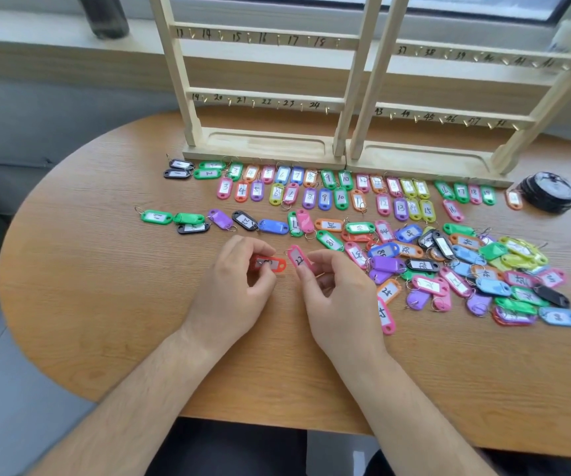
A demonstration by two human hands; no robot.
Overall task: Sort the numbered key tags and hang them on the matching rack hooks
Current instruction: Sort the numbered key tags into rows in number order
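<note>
Left hand (232, 290): palm down over the near middle of the surface, forearm coming in from the lower left.
Left fingers (266, 249): curled and clamped on a red tag.
Red tag (275, 263): crosswise between the left fingers. They cover part of its label, so the number cannot be read, and I cannot tell whether it touches the surface.
Right hand (340, 300): just beside the left hand but apart from it, forearm coming in from the lower right.
Right fingers (323, 259): pinched on the lower end of a pink tag.
Pink tag (298, 257): marked 22, tilted with its ring end up and to the left, just beside the red tag's right end.
Sorted rows (325, 197): two lines of tags along the rack bases, with numbers rising from 1 at the left to the high teens at the right.
Middle row (272, 226): a loose line of tags between the sorted rows and the hands.
Pile (483, 269): mixed-colour tags overlapping to the right of the right hand, some face down.
Left rack (277, 94): wooden and upright at the far side, with bars inked 14–18 and 20–24.
Right rack (414, 166): its base touches the left rack's base. The numbers 37–39 and 43–47 are legible and the rest are blurred.
Hooks (326, 110): small and brass, one by each number.
Surface (105, 286): wood grain with a rounded left end.
Black discs (548, 192): a stack by the right rack's base. I cannot tell what they are.
Bottle (107, 15): dark, standing on the sill to the far left.
</note>
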